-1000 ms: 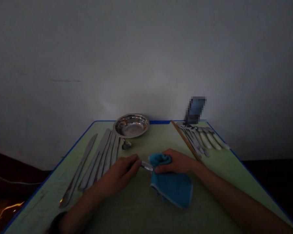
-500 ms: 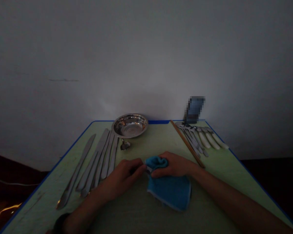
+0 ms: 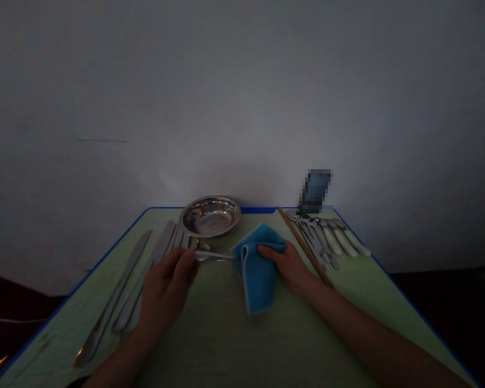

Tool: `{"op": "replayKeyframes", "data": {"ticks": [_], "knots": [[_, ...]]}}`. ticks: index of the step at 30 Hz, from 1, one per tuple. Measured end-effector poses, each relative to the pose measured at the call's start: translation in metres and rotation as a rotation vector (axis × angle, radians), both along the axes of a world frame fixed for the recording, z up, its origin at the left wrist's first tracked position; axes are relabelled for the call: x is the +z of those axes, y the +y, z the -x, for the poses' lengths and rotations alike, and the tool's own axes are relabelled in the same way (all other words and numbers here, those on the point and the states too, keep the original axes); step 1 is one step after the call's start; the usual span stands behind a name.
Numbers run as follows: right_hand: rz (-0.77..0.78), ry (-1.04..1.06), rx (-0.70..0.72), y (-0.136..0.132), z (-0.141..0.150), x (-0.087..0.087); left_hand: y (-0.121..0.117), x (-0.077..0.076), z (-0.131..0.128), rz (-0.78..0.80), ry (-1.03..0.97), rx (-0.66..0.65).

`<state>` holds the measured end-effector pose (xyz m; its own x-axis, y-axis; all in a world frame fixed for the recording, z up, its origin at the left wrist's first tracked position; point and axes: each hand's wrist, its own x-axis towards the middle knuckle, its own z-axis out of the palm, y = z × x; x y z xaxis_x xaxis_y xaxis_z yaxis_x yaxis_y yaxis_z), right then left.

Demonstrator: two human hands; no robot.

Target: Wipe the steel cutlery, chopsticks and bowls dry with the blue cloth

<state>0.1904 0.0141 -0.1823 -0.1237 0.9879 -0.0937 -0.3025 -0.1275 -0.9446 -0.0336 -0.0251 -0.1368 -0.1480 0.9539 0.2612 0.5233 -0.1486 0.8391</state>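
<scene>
My left hand (image 3: 167,283) is closed on one end of a small steel utensil (image 3: 212,257), held level above the table. The utensil's other end goes into a blue cloth (image 3: 256,264) that my right hand (image 3: 289,264) grips, with the cloth hanging down from the fingers. Both hands are lifted a little over the middle of the green table (image 3: 226,334). In the dim light I cannot tell which kind of utensil it is.
A steel bowl (image 3: 210,215) stands at the back of the table. Several long steel knives (image 3: 145,275) lie in a row on the left. At the back right lie wooden chopsticks (image 3: 303,245), several spoons (image 3: 331,237) and a blurred upright object (image 3: 315,188).
Both hands have risen from the table and moved toward the bowl. The cloth now hangs from my right hand, and more of the utensil shows between the hands.
</scene>
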Motion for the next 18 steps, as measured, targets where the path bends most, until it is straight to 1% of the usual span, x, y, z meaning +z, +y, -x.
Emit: {"op": "replayKeyframes", "data": {"ticks": [1, 2, 4, 5, 6, 7, 9, 11, 15, 18], "knots": [[0.001, 0.008, -0.077, 0.0, 0.002, -0.001, 0.0, 0.0, 0.0, 0.02, 0.028, -0.081], [0.007, 0.014, -0.142, 0.001, 0.003, -0.002, 0.0, 0.0, 0.0, 0.058, 0.055, -0.192], [0.03, 0.024, -0.234, 0.002, 0.004, -0.003, -0.002, -0.002, -0.003, 0.165, 0.135, -0.431], [0.043, 0.027, -0.266, 0.002, 0.004, -0.003, -0.004, -0.002, -0.005, 0.212, 0.192, -0.527], [0.055, 0.032, -0.285, 0.003, 0.004, -0.003, -0.005, -0.003, -0.008, 0.247, 0.252, -0.597], [0.066, 0.042, -0.288, 0.003, 0.004, -0.002, -0.007, -0.003, -0.01, 0.266, 0.301, -0.637], [0.086, 0.084, -0.263, 0.003, 0.004, 0.0, -0.01, -0.002, -0.015, 0.274, 0.326, -0.646], [0.084, 0.141, -0.241, 0.003, 0.004, 0.002, -0.009, -0.002, -0.017, 0.293, 0.256, -0.61], [0.024, 0.192, -0.254, 0.003, 0.006, 0.003, -0.001, -0.007, -0.013, 0.351, 0.068, -0.478], [0.002, 0.162, -0.163, 0.003, 0.006, 0.002, 0.003, -0.012, -0.01, 0.287, 0.01, -0.367]]}}
